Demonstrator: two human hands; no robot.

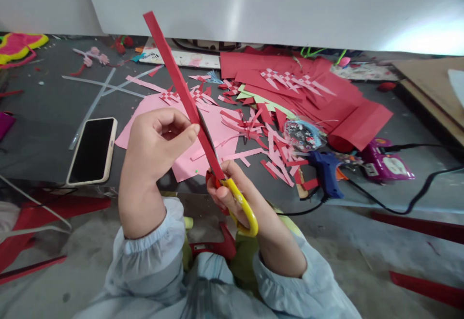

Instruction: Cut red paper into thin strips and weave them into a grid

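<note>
My left hand [155,145] pinches a long red paper strip [173,70] between thumb and fingers, and the strip slants up and to the left. My right hand [232,195] is closed round yellow-handled scissors [241,205]. Their blades run up along the lower part of the strip, just right of my left thumb. Both hands hover above the near edge of the grey table [47,116], over a pink paper sheet [213,130].
A phone [92,151] lies face up at the left. Red paper sheets [326,96], woven red-and-white pieces [290,79] and cut scraps [268,150] cover the middle. A blue glue gun [326,166], a purple device [384,162] and black cables [409,208] sit at right.
</note>
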